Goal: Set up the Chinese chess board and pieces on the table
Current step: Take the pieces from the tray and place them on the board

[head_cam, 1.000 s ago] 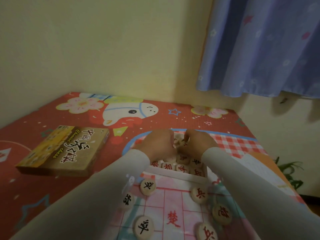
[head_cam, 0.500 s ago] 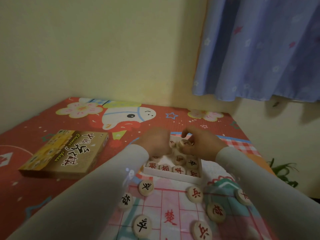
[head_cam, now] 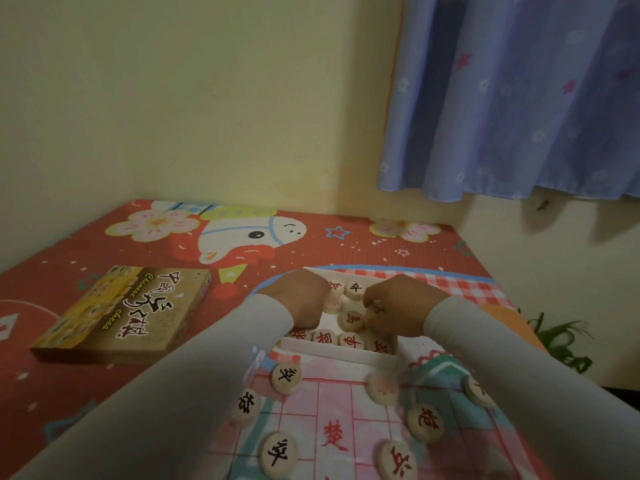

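A white tray point(head_cam: 341, 353) of round wooden chess pieces stands at the far edge of the pink cloth board point(head_cam: 332, 407). Both my hands reach into it. My left hand point(head_cam: 301, 301) is curled over the tray's left side, next to a face-down piece point(head_cam: 331, 304); its fingertips are hidden. My right hand point(head_cam: 398, 304) pinches a black-lettered piece point(head_cam: 378, 310) at its fingertips above the tray. Red-lettered pieces point(head_cam: 350, 341) line the tray's near row. Several pieces lie loose on the board, among them a black one point(head_cam: 286, 376) and a red one point(head_cam: 425, 422).
The brown chess box lid point(head_cam: 128, 313) lies on the red cartoon mat point(head_cam: 69, 393) to the left. A wall runs close behind the mat. A blue curtain point(head_cam: 519, 98) hangs at the upper right, and a green plant point(head_cam: 561, 341) stands past the mat's right edge.
My right hand has lowered back toward the tray with its piece. My left hand has shifted slightly left in the tray. The view has tilted a little.
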`<state>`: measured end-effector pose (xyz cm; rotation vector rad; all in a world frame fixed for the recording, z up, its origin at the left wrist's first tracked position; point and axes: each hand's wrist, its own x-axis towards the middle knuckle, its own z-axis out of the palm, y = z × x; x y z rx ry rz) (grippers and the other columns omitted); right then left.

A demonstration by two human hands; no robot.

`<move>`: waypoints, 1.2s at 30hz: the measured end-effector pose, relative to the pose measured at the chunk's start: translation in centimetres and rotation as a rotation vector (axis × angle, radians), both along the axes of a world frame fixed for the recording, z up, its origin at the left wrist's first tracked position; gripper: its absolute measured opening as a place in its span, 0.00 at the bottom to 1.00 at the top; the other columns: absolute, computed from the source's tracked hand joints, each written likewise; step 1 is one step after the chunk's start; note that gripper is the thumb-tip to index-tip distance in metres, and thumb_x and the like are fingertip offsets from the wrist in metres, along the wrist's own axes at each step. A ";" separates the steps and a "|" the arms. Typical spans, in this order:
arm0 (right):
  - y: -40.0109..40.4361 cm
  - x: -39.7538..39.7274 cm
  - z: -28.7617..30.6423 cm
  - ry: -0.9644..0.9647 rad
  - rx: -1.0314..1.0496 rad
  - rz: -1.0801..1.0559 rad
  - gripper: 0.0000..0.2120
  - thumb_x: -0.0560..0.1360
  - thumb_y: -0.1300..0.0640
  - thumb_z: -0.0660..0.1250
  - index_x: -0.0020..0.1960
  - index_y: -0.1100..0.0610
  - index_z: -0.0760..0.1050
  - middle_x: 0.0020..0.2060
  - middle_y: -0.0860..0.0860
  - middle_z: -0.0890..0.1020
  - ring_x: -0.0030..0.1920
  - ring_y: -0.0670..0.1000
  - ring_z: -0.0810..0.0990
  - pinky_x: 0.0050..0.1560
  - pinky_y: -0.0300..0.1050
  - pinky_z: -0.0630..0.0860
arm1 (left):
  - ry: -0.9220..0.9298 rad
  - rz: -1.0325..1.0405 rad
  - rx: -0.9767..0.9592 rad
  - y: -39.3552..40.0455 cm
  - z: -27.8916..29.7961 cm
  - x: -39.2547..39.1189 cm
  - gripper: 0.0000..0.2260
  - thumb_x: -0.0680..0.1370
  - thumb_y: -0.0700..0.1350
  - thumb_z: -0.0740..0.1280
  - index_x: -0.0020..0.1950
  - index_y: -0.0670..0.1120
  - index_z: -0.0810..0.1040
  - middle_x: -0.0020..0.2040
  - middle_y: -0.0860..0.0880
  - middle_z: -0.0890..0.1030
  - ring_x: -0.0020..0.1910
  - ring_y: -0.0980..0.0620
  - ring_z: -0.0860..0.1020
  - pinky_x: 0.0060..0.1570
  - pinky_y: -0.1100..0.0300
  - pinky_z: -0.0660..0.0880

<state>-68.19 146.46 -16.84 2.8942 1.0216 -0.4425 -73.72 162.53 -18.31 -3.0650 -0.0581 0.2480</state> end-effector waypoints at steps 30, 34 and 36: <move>1.4 3.2 -1.4 -0.011 0.014 -0.090 0.13 0.76 0.53 0.60 0.58 0.50 0.76 0.50 0.50 0.79 0.45 0.50 0.77 0.37 0.39 0.71 | -0.138 0.052 -0.380 -1.1 -1.8 3.2 0.14 0.76 0.41 0.66 0.61 0.47 0.75 0.57 0.47 0.78 0.55 0.48 0.76 0.48 0.59 0.69; 1.6 3.1 -2.4 -0.033 -0.006 -0.075 0.14 0.75 0.52 0.62 0.60 0.50 0.74 0.49 0.49 0.79 0.45 0.49 0.78 0.42 0.40 0.75 | -0.175 0.052 -0.354 -1.4 -2.5 2.9 0.12 0.77 0.42 0.65 0.60 0.48 0.73 0.55 0.47 0.79 0.52 0.48 0.76 0.45 0.58 0.70; 1.5 3.0 -2.3 -0.029 0.008 -0.068 0.13 0.75 0.51 0.62 0.59 0.50 0.75 0.50 0.49 0.80 0.46 0.49 0.78 0.45 0.41 0.76 | -0.170 0.058 -0.371 -1.2 -2.4 2.8 0.12 0.77 0.43 0.64 0.60 0.49 0.72 0.55 0.47 0.79 0.49 0.48 0.75 0.44 0.58 0.70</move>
